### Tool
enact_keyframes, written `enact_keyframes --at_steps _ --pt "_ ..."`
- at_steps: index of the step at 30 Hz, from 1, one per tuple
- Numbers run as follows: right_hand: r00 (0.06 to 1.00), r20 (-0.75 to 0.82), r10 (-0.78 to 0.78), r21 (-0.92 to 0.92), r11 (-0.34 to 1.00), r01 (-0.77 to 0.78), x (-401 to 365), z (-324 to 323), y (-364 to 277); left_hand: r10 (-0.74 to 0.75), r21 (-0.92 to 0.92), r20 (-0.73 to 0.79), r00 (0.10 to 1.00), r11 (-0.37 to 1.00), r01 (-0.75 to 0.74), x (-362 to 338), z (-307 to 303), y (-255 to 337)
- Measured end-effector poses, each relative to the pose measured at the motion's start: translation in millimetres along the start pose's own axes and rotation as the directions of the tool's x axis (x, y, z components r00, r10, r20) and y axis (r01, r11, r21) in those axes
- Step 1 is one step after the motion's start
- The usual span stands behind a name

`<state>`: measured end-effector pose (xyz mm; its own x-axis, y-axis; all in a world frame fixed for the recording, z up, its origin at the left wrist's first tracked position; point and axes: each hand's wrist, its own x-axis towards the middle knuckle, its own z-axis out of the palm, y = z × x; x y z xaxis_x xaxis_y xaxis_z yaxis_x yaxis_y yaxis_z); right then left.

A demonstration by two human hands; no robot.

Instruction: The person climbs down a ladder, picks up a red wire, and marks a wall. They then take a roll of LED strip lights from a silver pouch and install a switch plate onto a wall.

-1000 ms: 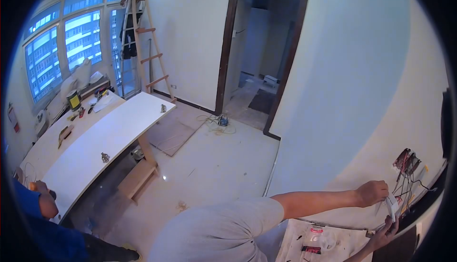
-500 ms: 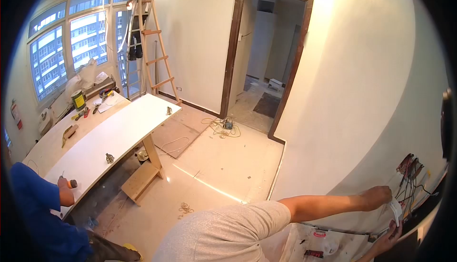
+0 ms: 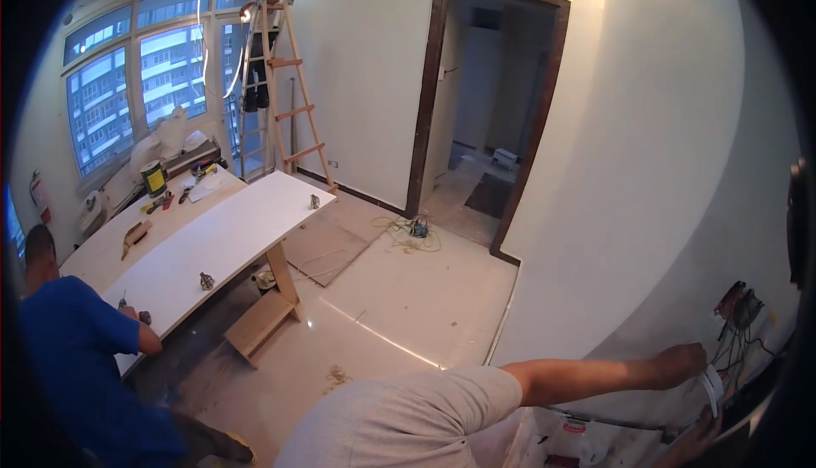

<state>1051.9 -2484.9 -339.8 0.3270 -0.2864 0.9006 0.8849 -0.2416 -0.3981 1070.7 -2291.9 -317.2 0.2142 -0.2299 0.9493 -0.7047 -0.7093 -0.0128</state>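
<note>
My left hand [image 3: 682,366], at the end of a bare arm stretched from a grey sleeve, is closed on the upper end of a small white piece [image 3: 715,388]. Below it, my right hand [image 3: 699,436] is in shade with its fingers at the lower end of the same piece. What the piece is cannot be made out. Just beyond the hands, dark and red wires [image 3: 736,325] hang from an opening in the wall.
A co-worker in blue [image 3: 81,357] leans at a long white board [image 3: 212,243] with metal fittings. Another person [image 3: 257,68] stands by a wooden ladder [image 3: 295,113]. A wooden step [image 3: 259,323] and coiled cable [image 3: 416,228] are on the floor. A white bag [image 3: 578,442] lies below my arm.
The whole view has shifted slightly, and the room looks dimmer. The co-worker's head has come into view. Both my hands remain at the white piece.
</note>
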Motion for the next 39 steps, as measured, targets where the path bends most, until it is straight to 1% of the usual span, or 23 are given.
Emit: enact_keyframes --at_steps 3,5,6,7,8,10,14,17,20,23,26,29,30,32,34,36,39 --pt "0.997 0.010 -0.082 -0.252 0.964 0.082 1.4 -7.7 15.6 -0.006 0.020 -0.002 1.000 1.000 0.006 1.6 -2.0 2.4" --pt "0.998 -0.046 0.032 -0.088 0.995 -0.036 0.0 -0.2 1.0 -0.038 0.076 -0.004 0.999 0.996 0.038 -0.8 1.8 1.8" --pt "0.994 -0.062 0.092 -0.002 0.996 -0.093 -0.1 3.3 -5.9 -0.031 0.047 -0.026 0.999 0.998 0.032 -1.1 1.4 0.3" --pt "0.997 -0.074 0.009 -0.084 0.996 -0.016 1.0 4.2 -7.3 -0.029 0.015 -0.051 0.998 0.999 0.030 -0.6 0.8 1.2" --pt "0.997 -0.074 0.014 -0.116 0.993 -0.023 1.4 4.4 -9.7 -0.029 -0.020 -0.078 0.997 0.999 0.028 -0.4 0.5 2.0" --pt "0.997 -0.073 0.020 -0.184 0.982 -0.033 2.1 4.3 -12.8 -0.042 -0.047 -0.067 0.997 0.998 0.039 -1.4 -1.2 2.5" --pt "0.993 -0.071 -0.100 -0.157 0.984 0.087 3.1 2.5 12.7 -0.063 -0.094 -0.079 0.995 0.994 0.056 -0.9 -5.8 4.7" --pt "0.998 -0.064 0.022 -0.005 1.000 -0.022 0.6 3.3 11.0 -0.066 -0.108 -0.077 0.995 0.992 0.057 1.8 -9.4 6.8" --pt "0.996 -0.074 0.044 -0.110 0.993 -0.052 -0.4 0.0 19.8 -0.063 -0.124 -0.069 0.996 0.991 0.054 2.8 -13.5 8.2" --pt "0.994 -0.089 0.060 -0.252 0.964 -0.081 -0.6 -1.6 27.8 -0.088 -0.110 -0.054 0.995 0.991 0.081 3.2 -13.5 9.4" --pt "0.993 -0.097 0.070 -0.316 0.944 -0.098 0.4 -2.7 28.5 -0.093 -0.097 -0.044 0.995 0.991 0.089 4.2 -14.9 11.0" --pt "0.997 -0.071 -0.007 -0.198 0.980 -0.008 0.2 0.1 17.6 -0.117 -0.074 -0.015 0.993 0.991 0.115 4.1 -16.7 13.7" --pt "0.998 0.002 0.059 -0.121 0.991 -0.058 -0.8 0.3 35.3 -0.134 -0.003 0.037 0.990 0.991 0.134 2.2 -18.1 14.2" --pt "0.981 0.110 0.157 -0.017 0.988 -0.156 -0.1 -13.2 83.9 -0.127 0.090 0.144 0.981 0.989 0.115 3.3 -13.4 15.2" --pt "0.971 0.078 0.224 -0.006 0.975 -0.224 1.0 -11.7 59.8 -0.131 -0.117 0.062 0.989 0.983 0.138 5.3 -22.7 16.0" --pt "0.981 0.065 0.182 -0.054 0.982 -0.178 -3.9 -7.4 31.4 -0.186 -0.115 0.124 0.975 0.973 0.200 6.5 -28.5 20.5" --pt "0.985 0.054 0.162 0.073 0.983 -0.166 -6.0 -1.6 17.8 -0.222 -0.127 0.185 0.957 0.961 0.247 12.0 -41.5 29.7"
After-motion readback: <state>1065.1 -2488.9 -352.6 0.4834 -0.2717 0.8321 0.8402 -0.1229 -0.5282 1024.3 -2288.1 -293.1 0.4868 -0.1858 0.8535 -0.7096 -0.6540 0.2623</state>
